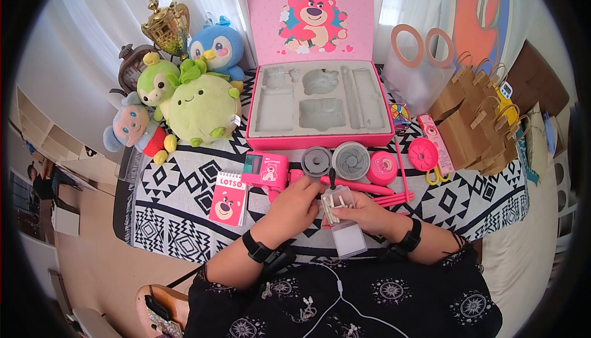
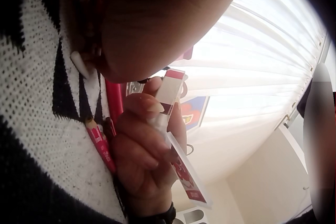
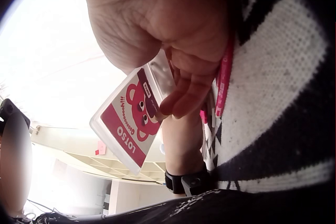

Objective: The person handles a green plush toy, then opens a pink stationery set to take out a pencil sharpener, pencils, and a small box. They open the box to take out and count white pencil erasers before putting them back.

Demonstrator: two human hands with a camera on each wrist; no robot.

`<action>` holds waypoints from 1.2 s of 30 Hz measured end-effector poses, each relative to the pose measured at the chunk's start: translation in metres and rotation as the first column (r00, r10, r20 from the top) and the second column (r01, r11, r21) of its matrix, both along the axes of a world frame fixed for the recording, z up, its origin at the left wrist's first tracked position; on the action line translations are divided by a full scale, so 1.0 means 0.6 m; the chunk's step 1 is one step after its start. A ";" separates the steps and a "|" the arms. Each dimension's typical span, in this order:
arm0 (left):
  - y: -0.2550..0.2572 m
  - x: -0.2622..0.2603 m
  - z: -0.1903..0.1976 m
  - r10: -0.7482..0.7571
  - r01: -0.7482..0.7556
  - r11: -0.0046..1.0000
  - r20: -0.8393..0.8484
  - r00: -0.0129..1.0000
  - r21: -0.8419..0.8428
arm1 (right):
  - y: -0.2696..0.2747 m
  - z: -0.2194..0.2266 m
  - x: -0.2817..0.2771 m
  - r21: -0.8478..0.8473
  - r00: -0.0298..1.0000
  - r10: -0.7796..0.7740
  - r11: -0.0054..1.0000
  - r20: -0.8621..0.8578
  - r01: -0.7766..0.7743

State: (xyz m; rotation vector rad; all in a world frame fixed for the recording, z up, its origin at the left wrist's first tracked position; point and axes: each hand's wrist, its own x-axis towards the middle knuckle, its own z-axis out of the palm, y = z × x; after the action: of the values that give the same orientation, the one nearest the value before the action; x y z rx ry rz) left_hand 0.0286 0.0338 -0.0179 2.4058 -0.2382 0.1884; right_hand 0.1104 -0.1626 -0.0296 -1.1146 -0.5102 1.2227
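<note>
My right hand [image 1: 363, 215] grips a small clear plastic case [image 1: 349, 239] with its lid hinged back and several short white sticks [image 1: 335, 202] inside. The lid carries a pink bear label [image 3: 137, 112] in the right wrist view. Just left of the case is my left hand [image 1: 295, 206], fingers bent. A small white piece [image 2: 80, 65] shows at its fingertips in the left wrist view, seemingly pinched; the head view does not show it. A dark pointed item [image 1: 332, 177] stands between the hands, its lower part hidden.
Behind the hands are a pink gift box [image 1: 320, 141], grey round pieces [image 1: 351, 161], a pink round item [image 1: 383, 168] and pink pens [image 1: 394, 199]. A notepad [image 1: 228, 206] and pink device [image 1: 268, 170] lie left. Plush toys [image 1: 203, 104] and paper bags [image 1: 477, 123] flank the box.
</note>
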 end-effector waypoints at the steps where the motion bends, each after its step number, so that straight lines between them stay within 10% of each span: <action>1: 0.000 0.000 0.000 -0.001 0.001 1.000 -0.001 1.000 -0.002 | 0.000 -0.001 0.000 0.000 1.000 0.000 1.000 0.000 0.000; 36: -0.001 0.002 -0.006 0.005 -0.005 1.000 0.059 0.998 0.000 | -0.001 -0.006 0.001 0.007 1.000 0.016 1.000 0.004 -0.016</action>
State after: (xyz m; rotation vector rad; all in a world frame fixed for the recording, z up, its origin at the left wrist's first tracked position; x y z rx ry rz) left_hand 0.0300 0.0332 -0.0217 2.4036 -0.2599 0.2619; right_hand 0.1111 -0.1629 -0.0333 -1.1091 -0.5267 1.2323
